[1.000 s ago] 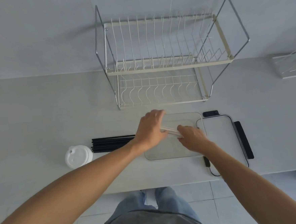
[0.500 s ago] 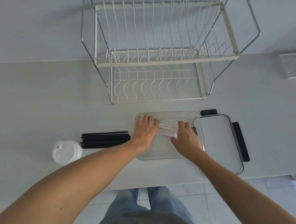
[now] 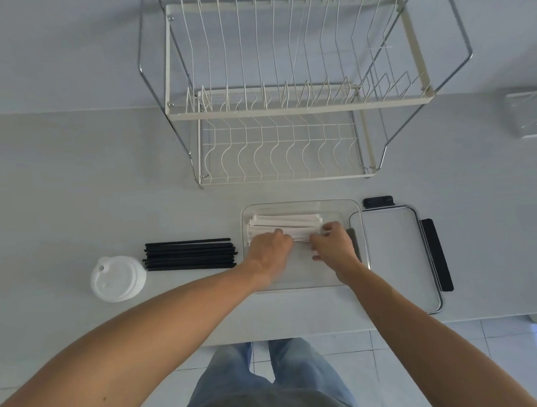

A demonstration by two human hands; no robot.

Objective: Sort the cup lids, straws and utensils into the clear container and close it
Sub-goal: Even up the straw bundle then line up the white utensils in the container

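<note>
Inside the clear container [image 3: 340, 205], both hands' [image 3: 272, 250] [image 3: 333, 246] grips pinch wrapped utensils [image 3: 284, 224].

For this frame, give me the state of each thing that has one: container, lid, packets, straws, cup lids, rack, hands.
Clear container: open, holding white packets.
Container lid: off, flat on the counter beside the container.
White packets: stacked inside the container.
Black straws: bundled on the counter, outside.
Cup lids: stacked on the counter, outside.
Dish rack: nothing on it.
Left hand: on the packets.
Right hand: pinching the packets.
</note>
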